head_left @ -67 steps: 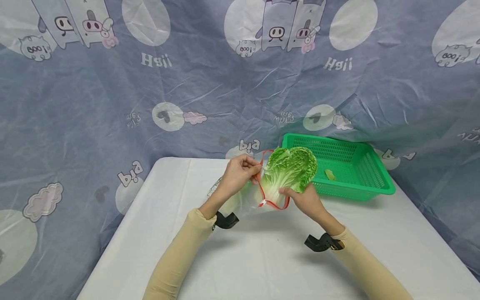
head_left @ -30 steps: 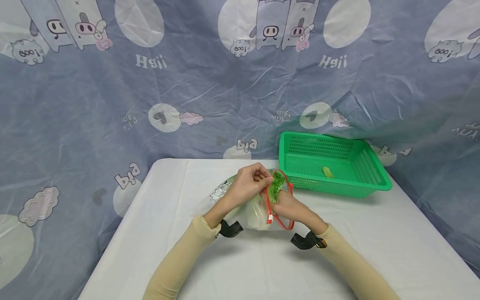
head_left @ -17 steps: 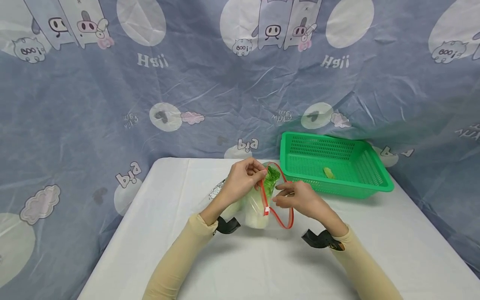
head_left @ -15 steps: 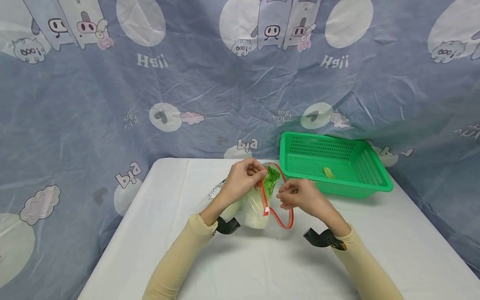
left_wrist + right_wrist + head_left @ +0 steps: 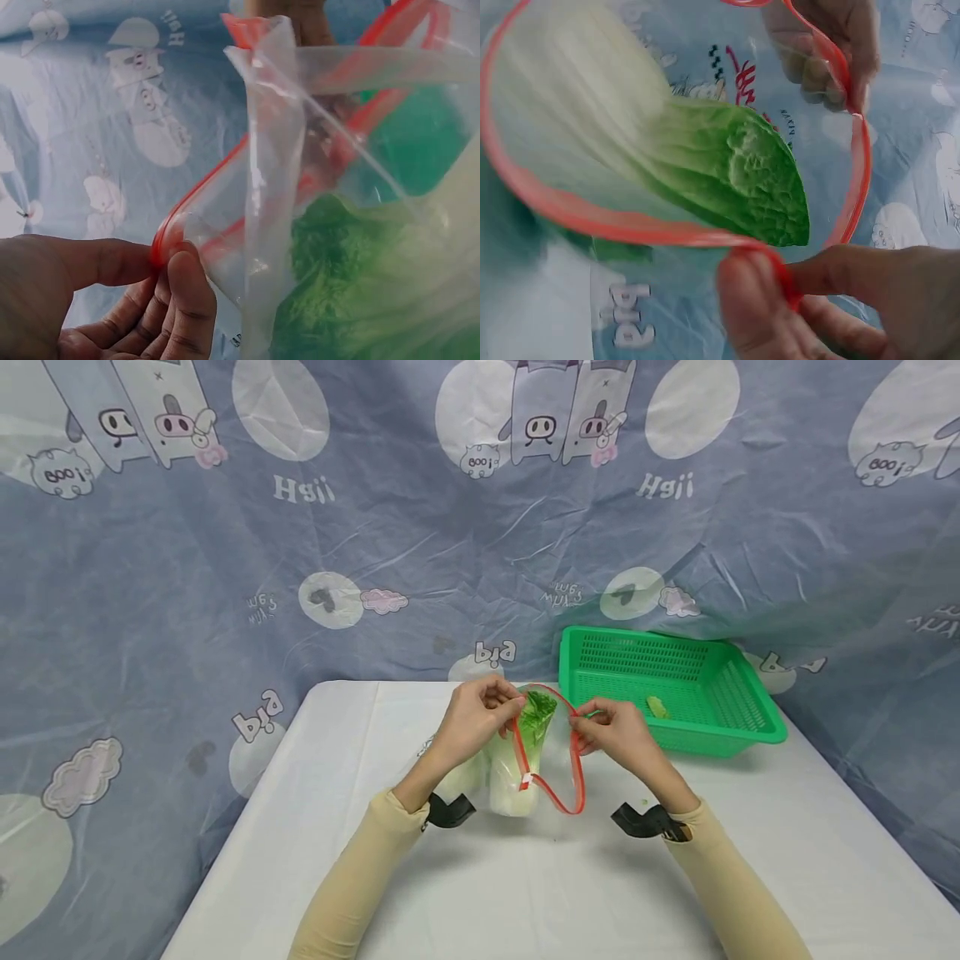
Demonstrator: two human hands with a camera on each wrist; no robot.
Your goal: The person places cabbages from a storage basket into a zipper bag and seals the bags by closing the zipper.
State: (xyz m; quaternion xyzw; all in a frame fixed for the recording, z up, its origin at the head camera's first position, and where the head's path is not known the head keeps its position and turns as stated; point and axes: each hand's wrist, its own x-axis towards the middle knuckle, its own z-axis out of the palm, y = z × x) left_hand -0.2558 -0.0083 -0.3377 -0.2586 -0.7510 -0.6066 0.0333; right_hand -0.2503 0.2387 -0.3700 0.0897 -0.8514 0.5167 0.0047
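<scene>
A clear zip bag (image 5: 557, 777) with a red zip edge and a white slider stands with its mouth spread wide, facing right. Inside lies a napa cabbage leaf (image 5: 517, 768), green tip up and pale base down; more pale cabbage (image 5: 465, 781) shows behind it to the left. My left hand (image 5: 480, 714) pinches the red edge on the left between thumb and forefinger, seen close in the left wrist view. My right hand (image 5: 611, 735) pinches the opposite red edge. In the right wrist view the leaf (image 5: 727, 165) shows through the open mouth.
A green plastic basket (image 5: 750, 735) stands at the back right, with a small leaf scrap (image 5: 657, 707) in it. A tiny green bit (image 5: 644, 802) lies on the white table (image 5: 525, 893). A patterned blue cloth (image 5: 420, 527) hangs behind.
The right hand put the cabbage leaf into the bag, let go and came out. It then took hold of the bag's right edge. The left hand kept its pinch and shifted slightly left.
</scene>
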